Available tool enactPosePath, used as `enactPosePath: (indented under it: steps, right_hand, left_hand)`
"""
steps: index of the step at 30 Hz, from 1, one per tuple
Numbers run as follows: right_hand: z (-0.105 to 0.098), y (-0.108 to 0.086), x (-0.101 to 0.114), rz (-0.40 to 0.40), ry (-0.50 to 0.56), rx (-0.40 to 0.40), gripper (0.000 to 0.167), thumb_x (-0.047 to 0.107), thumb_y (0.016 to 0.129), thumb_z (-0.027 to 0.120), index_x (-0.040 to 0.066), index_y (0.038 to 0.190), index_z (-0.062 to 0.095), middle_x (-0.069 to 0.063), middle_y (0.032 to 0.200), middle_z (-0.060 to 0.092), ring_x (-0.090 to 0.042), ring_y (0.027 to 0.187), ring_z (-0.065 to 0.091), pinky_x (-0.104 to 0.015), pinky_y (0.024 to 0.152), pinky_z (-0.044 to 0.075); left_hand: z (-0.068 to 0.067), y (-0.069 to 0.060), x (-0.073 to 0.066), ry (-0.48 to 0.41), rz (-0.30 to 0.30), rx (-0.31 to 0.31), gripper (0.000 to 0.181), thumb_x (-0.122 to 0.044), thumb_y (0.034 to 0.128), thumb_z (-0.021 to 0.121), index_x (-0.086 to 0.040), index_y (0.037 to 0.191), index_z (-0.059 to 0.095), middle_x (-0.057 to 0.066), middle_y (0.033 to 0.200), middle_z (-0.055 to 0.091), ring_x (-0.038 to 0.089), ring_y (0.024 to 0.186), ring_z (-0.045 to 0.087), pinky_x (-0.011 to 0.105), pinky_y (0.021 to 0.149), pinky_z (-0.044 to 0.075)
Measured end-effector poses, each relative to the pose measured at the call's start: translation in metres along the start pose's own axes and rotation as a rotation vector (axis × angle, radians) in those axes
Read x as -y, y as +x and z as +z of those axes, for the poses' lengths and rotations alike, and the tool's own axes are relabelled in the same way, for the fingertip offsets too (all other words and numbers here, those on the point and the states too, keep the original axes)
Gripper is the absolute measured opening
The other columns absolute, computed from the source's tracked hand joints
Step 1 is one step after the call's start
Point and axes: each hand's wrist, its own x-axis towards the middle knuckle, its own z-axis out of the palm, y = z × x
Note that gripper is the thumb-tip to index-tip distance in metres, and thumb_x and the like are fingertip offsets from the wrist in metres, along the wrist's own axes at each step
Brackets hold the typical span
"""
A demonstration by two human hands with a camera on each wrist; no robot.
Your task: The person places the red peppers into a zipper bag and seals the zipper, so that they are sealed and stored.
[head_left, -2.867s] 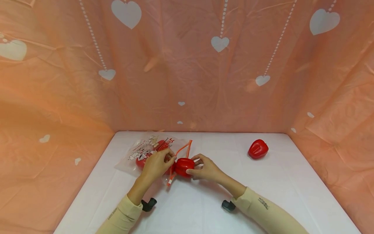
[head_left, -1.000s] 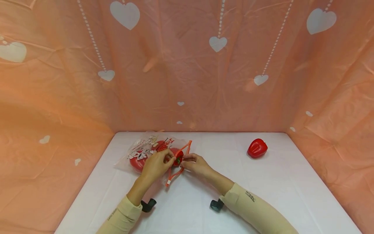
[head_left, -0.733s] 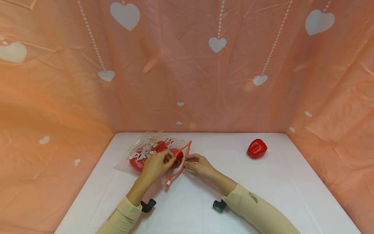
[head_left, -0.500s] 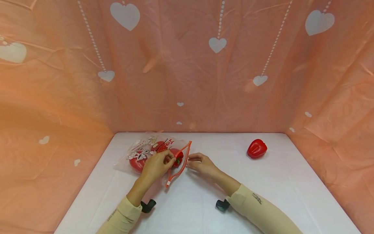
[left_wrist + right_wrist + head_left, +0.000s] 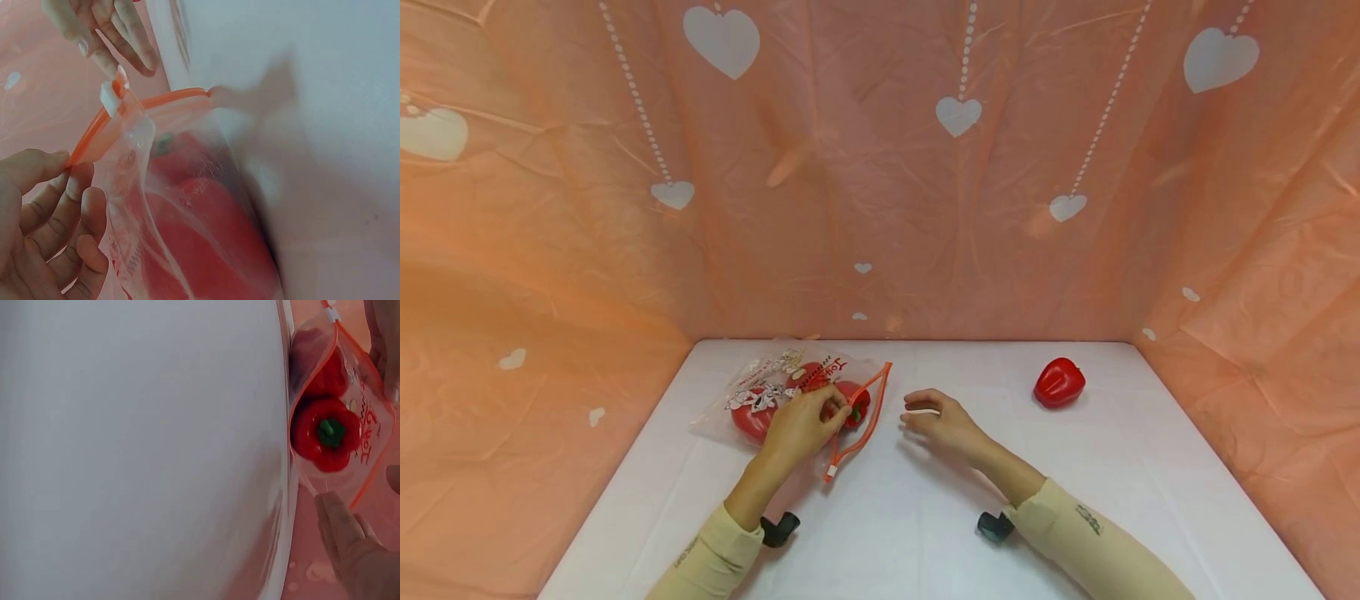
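Note:
A clear zip bag [image 5: 718, 415] with cartoon print lies on its side on the white table, its orange-edged mouth facing right and gaping. My left hand [image 5: 801, 425] pinches the upper orange edge between thumb and index finger, as the left wrist view confirms at the orange strip [image 5: 94, 132]. Just inside the mouth sits a red bell pepper [image 5: 309, 440], green stem outward. Further red bell peppers [image 5: 752, 423] show through the plastic, partly hidden by my left hand. My right hand [image 5: 946, 423], fingers apart and holding nothing, hovers right of the mouth without touching it.
Another red bell pepper [image 5: 1060, 383] lies loose at the table's right rear. A white slider [image 5: 832, 472] sits at the near end of the zip. Orange fabric with white hearts [image 5: 958, 115] surrounds the table's back and sides. Dark wrist devices [image 5: 780, 529] show below both forearms.
My right hand pushed the bell pepper leftward into the bag, let go of it and drew back to the right. My left hand has kept its pinch on the bag edge.

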Motion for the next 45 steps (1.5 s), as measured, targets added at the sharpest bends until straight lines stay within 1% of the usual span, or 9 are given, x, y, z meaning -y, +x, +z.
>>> enactPosePath:
  steps: [11,16,21,25,31,35,38,41,45]
  right_hand:
    - [-0.033,-0.013,-0.004,-0.016,0.027,-0.020,0.051,0.007,0.100,0.074,-0.013,0.142,0.052,-0.034,0.146,0.056,-0.024,0.119,0.073,-0.024,0.093,0.057]
    - [-0.048,-0.019,-0.004,-0.040,-0.069,-0.054,0.047,0.007,0.101,0.073,-0.012,0.140,0.055,-0.033,0.145,0.058,-0.036,0.122,0.071,-0.026,0.093,0.057]
    - [-0.065,-0.025,-0.004,-0.072,-0.175,-0.089,0.044,0.008,0.101,0.074,-0.010,0.138,0.057,-0.032,0.140,0.062,-0.042,0.122,0.070,-0.025,0.092,0.057]
    - [-0.080,-0.030,-0.003,-0.077,-0.209,-0.100,0.044,0.010,0.101,0.075,-0.009,0.138,0.058,-0.031,0.140,0.063,-0.041,0.122,0.069,-0.023,0.092,0.056]
    - [-0.102,-0.036,0.004,-0.059,-0.240,-0.149,0.041,0.014,0.100,0.077,-0.002,0.136,0.063,-0.029,0.140,0.064,-0.040,0.125,0.069,-0.021,0.089,0.057]
    - [-0.115,-0.040,0.009,-0.106,-0.252,-0.167,0.039,0.010,0.100,0.076,-0.004,0.134,0.063,-0.031,0.137,0.064,-0.042,0.123,0.069,-0.017,0.087,0.056]
    - [-0.126,-0.043,0.010,-0.144,-0.298,-0.176,0.038,0.008,0.100,0.076,-0.006,0.132,0.063,-0.031,0.133,0.066,-0.043,0.120,0.070,-0.016,0.087,0.055]
    - [-0.137,-0.045,0.011,-0.168,-0.375,-0.183,0.037,0.010,0.100,0.077,-0.004,0.132,0.064,-0.028,0.130,0.069,-0.041,0.118,0.071,-0.023,0.091,0.058]
    - [-0.153,-0.046,0.010,-0.213,-0.446,-0.184,0.036,0.010,0.099,0.078,-0.003,0.131,0.065,-0.025,0.129,0.070,-0.042,0.119,0.070,-0.045,0.101,0.057]
  left_hand:
    - [0.001,0.000,0.001,-0.008,0.000,-0.005,0.010,-0.024,0.0961,0.083,-0.022,0.094,0.074,-0.011,0.076,0.067,0.008,0.068,0.055,0.032,0.063,0.046]
    - [0.001,0.000,0.001,-0.008,0.000,0.002,0.010,-0.025,0.0965,0.082,-0.022,0.094,0.073,-0.011,0.076,0.066,0.009,0.068,0.055,0.033,0.064,0.047]
    - [0.001,0.000,0.001,-0.002,-0.005,0.009,0.009,-0.025,0.0969,0.082,-0.021,0.095,0.074,-0.011,0.076,0.067,0.009,0.068,0.055,0.034,0.064,0.047]
    - [0.001,-0.001,0.001,-0.007,-0.005,0.006,0.009,-0.024,0.0970,0.082,-0.021,0.096,0.074,-0.011,0.078,0.067,0.009,0.069,0.055,0.034,0.064,0.047]
    - [0.000,-0.001,0.002,-0.016,0.003,-0.005,0.009,-0.023,0.0963,0.082,-0.021,0.095,0.074,-0.012,0.078,0.068,0.008,0.070,0.057,0.033,0.065,0.048]
    - [-0.001,-0.001,0.001,-0.023,0.004,-0.006,0.009,-0.023,0.0964,0.082,-0.021,0.095,0.073,-0.013,0.078,0.067,0.008,0.070,0.057,0.034,0.066,0.048]
    - [-0.001,0.000,0.001,-0.027,-0.004,-0.002,0.010,-0.024,0.0960,0.083,-0.022,0.095,0.073,-0.013,0.078,0.067,0.008,0.070,0.057,0.034,0.066,0.048]
    - [-0.001,0.000,0.001,-0.028,-0.006,-0.002,0.010,-0.025,0.0957,0.083,-0.022,0.095,0.073,-0.013,0.078,0.067,0.008,0.070,0.057,0.034,0.066,0.048]
    - [0.000,-0.001,0.001,-0.026,0.001,-0.003,0.010,-0.024,0.0956,0.083,-0.021,0.094,0.073,-0.013,0.077,0.067,0.008,0.070,0.057,0.033,0.065,0.048]
